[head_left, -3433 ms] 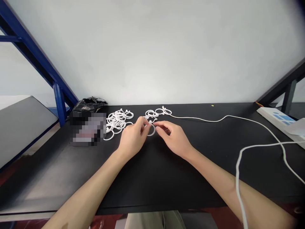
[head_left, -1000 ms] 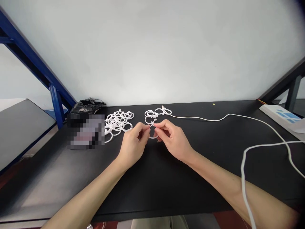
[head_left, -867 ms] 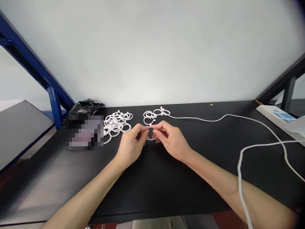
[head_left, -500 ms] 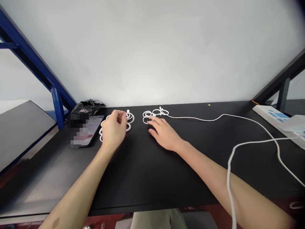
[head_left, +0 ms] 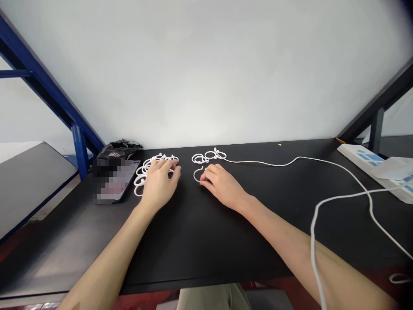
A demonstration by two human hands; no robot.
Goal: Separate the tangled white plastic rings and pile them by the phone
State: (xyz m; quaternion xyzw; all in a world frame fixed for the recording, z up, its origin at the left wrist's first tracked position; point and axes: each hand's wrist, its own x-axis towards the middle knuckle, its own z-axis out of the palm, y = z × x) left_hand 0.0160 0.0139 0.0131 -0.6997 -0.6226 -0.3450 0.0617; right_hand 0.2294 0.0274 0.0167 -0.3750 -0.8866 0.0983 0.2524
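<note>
My left hand [head_left: 161,183] rests over the left pile of white plastic rings [head_left: 142,173], which look like shower curtain rings with small ball ends. Its fingers are spread over the pile, with nothing visibly pinched in them; the hand covers part of the pile. Right of it, my right hand [head_left: 224,186] is closed in a pinch on a single white ring [head_left: 195,175], whose left curve sticks out past the fingertips. Just behind that hand lie several more white rings [head_left: 206,157] in a small group.
A phone [head_left: 124,183] and a crumpled black plastic bag [head_left: 119,148] lie left of the pile. The white cable [head_left: 274,165] runs across the black table [head_left: 193,245] to the right, where a white power strip [head_left: 364,161] lies. Behind stands a pale wall [head_left: 206,77].
My left hand has let go of a ring onto the left pile and spread its fingers. My right hand has closed on a ring and drawn it slightly nearer, away from the right group.
</note>
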